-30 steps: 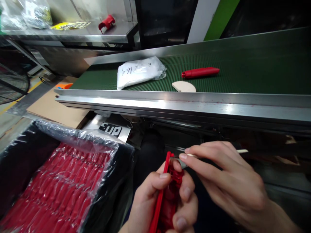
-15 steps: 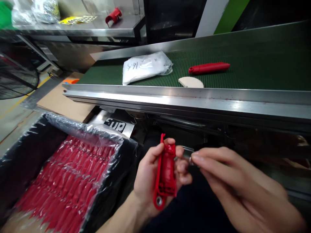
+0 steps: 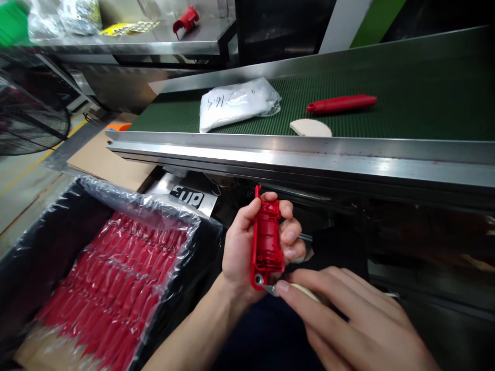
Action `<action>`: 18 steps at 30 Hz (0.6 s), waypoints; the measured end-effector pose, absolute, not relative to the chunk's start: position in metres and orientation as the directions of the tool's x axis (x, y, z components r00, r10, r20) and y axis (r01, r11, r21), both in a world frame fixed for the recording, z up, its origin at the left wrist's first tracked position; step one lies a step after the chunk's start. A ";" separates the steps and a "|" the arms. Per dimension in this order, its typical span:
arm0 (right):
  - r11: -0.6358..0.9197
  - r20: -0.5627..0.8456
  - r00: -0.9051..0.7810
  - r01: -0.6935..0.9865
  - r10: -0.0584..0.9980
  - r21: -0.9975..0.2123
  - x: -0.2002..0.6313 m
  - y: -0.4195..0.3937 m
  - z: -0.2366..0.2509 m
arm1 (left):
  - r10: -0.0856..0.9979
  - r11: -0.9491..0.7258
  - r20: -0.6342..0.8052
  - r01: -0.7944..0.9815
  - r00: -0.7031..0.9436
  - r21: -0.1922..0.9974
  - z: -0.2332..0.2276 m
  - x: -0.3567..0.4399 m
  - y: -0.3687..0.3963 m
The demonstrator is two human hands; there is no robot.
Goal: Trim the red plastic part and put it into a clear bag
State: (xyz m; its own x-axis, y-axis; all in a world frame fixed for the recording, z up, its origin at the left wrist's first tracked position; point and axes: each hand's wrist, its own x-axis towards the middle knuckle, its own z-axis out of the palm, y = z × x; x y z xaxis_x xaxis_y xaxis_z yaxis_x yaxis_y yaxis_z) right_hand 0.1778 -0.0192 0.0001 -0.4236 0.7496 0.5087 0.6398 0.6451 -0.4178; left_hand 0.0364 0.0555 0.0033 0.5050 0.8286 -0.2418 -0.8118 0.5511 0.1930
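Note:
My left hand [image 3: 242, 247] grips a red moulded plastic part [image 3: 266, 242], held upright below the conveyor's steel rail. My right hand [image 3: 348, 324] holds a small knife [image 3: 294, 289] with a pale handle; its metal tip touches the round hole at the part's lower end. Both hands are low in the middle of the view, just right of a box of red parts [image 3: 104, 288].
The box is lined with clear plastic film and holds several red parts. A green conveyor belt [image 3: 406, 98] carries a white bag [image 3: 237, 103], a red handle [image 3: 340, 104] and a beige half-disc [image 3: 310, 128]. A steel table [image 3: 127, 46] at the back left holds another red part [image 3: 185, 19].
My left hand has raised and turned the red part upright. My right hand has moved the knife from the part's upper side down to its lower end.

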 end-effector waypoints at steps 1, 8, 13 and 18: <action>0.644 0.510 -0.421 0.640 0.751 -0.420 0.178 -0.019 0.000 | 0.829 0.550 -0.242 -0.811 0.504 0.197 0.003 0.037 0.055; 0.630 0.507 -0.400 0.632 0.764 -0.451 0.180 -0.019 0.003 | 0.839 0.534 -0.250 -0.818 0.483 0.215 0.002 0.036 0.059; 0.611 0.558 -0.370 0.717 0.742 -0.337 0.225 0.027 0.013 | 0.858 0.470 -0.426 -0.770 0.286 0.431 0.003 0.022 0.064; 0.263 0.474 -0.173 0.956 0.863 -0.130 0.317 0.138 0.038 | 0.899 0.407 -0.432 -0.493 0.069 0.769 -0.020 0.009 0.051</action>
